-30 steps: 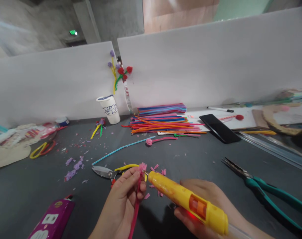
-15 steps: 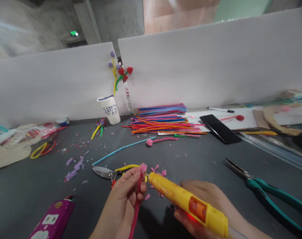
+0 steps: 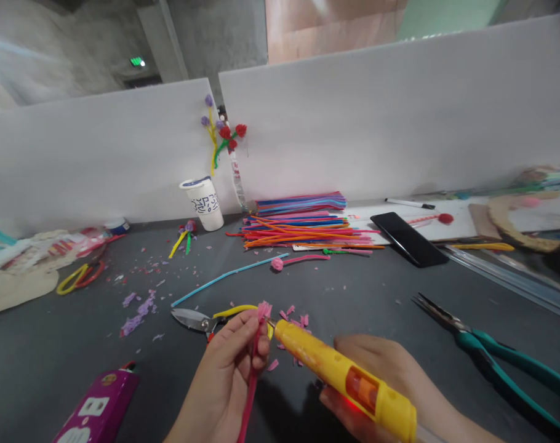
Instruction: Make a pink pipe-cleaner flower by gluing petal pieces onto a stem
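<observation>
Between thumb and fingers, my left hand (image 3: 231,363) pinches a pink stem (image 3: 249,400) topped by a small tuft of pink pieces (image 3: 264,310). My right hand (image 3: 381,375) is wrapped round a yellow glue gun (image 3: 328,363), partly hidden behind it; a red glow shows under its window. The gun's metal nozzle touches or nearly touches the tuft's base. Loose pink scraps (image 3: 304,320) lie just behind the nozzle. Yellow-handled cutters (image 3: 194,320) rest beyond my left hand, partly covered by it.
Teal pliers (image 3: 487,357) lie at right, a purple box (image 3: 98,409) at lower left. Farther back are a light blue stem (image 3: 229,274), a pink-headed stem (image 3: 303,260), a pile of coloured stems (image 3: 303,231), a phone (image 3: 408,239) and a white cup (image 3: 203,204). Purple scraps (image 3: 136,317) lie left.
The rear of the glue gun has shifted slightly left and down with my right hand. My left hand and the pink tuft have barely moved.
</observation>
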A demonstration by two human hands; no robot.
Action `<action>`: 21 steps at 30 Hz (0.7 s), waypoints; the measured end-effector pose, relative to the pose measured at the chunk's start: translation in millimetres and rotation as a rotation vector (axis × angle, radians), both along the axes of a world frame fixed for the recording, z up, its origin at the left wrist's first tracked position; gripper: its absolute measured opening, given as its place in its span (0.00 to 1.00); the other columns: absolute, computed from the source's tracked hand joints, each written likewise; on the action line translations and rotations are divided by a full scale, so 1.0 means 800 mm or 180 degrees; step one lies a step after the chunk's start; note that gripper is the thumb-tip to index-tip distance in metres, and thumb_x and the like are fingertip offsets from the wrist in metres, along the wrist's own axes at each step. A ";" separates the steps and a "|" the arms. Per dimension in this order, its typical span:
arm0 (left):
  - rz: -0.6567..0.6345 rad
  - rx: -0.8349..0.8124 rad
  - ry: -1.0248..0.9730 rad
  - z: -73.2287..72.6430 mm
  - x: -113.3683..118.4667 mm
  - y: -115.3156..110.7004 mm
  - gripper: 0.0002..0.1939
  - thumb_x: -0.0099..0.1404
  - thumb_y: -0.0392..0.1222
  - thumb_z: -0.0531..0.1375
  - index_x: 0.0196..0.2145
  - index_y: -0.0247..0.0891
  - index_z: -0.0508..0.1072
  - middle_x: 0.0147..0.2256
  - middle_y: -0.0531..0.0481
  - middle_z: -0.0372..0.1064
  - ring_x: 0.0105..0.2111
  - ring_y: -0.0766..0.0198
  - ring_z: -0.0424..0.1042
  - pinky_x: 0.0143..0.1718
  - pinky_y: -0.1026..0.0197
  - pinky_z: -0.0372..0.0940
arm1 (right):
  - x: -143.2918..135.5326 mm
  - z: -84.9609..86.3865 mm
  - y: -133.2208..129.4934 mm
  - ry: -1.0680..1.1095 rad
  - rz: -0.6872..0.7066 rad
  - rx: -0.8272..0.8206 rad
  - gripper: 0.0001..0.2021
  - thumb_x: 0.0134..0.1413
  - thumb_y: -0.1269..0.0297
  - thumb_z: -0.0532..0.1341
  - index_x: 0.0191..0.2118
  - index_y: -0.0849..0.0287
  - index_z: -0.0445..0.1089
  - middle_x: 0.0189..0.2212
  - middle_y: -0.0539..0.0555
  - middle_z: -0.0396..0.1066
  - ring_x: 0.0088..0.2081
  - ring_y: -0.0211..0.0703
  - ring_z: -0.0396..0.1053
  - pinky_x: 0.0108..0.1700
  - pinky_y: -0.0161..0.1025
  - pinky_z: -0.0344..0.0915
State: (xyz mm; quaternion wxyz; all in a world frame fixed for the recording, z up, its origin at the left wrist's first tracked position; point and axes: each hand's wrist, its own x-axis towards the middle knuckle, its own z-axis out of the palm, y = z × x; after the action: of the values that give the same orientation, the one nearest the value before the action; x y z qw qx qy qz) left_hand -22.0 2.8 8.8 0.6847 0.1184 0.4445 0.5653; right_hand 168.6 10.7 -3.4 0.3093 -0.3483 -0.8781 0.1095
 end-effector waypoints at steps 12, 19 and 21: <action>0.0143 0.0073 0.0069 0.003 -0.009 0.008 0.06 0.60 0.33 0.63 0.37 0.32 0.75 0.23 0.54 0.65 0.18 0.76 0.61 0.19 0.74 0.63 | 0.044 0.008 0.041 -0.1913 -0.0889 -0.0114 0.07 0.45 0.75 0.61 0.33 0.60 0.68 0.33 0.57 0.70 0.36 0.53 0.69 0.36 0.43 0.61; 0.0029 0.0067 0.0001 0.000 -0.011 0.010 0.05 0.58 0.34 0.64 0.34 0.32 0.75 0.21 0.54 0.65 0.18 0.76 0.61 0.19 0.75 0.62 | 0.031 0.020 0.041 -0.2050 -0.0659 -0.0096 0.07 0.49 0.71 0.64 0.37 0.60 0.70 0.34 0.56 0.70 0.37 0.53 0.69 0.36 0.44 0.61; -0.0090 0.0126 -0.0005 -0.002 -0.013 0.010 0.03 0.59 0.35 0.64 0.33 0.33 0.75 0.21 0.54 0.65 0.18 0.76 0.61 0.19 0.75 0.62 | 0.005 0.028 0.036 -0.1879 -0.0252 0.0004 0.02 0.52 0.73 0.62 0.32 0.60 0.70 0.31 0.54 0.71 0.34 0.48 0.69 0.36 0.42 0.62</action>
State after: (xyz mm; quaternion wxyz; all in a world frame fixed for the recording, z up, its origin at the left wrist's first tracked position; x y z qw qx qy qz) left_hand -32.4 11.2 7.3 0.6905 0.1378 0.4310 0.5643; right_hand 172.7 39.6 18.6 0.0449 -0.3988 -0.9159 -0.0092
